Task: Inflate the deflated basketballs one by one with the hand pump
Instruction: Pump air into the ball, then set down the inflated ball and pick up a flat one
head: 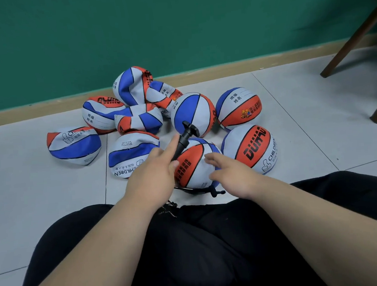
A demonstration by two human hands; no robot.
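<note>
A black hand pump [186, 136] stands tilted over a red, white and blue basketball [192, 165] on the floor just in front of my knees. My left hand [155, 169] grips the pump's lower barrel, index finger stretched along it. My right hand [228, 173] rests with relaxed, spread fingers against the right side of that ball. Three round, full balls lie behind and to the right [192, 113], [238, 108], [250, 149]. Several flat, crumpled balls [134, 119] are heaped to the left by the wall. The pump's needle end is hidden behind my left hand.
A black cord or net [211, 192] lies under the near ball. Dark wooden chair legs [354, 37] stand at the right. A green wall with a wooden skirting board [46, 104] runs close behind the pile. My black-trousered legs fill the foreground.
</note>
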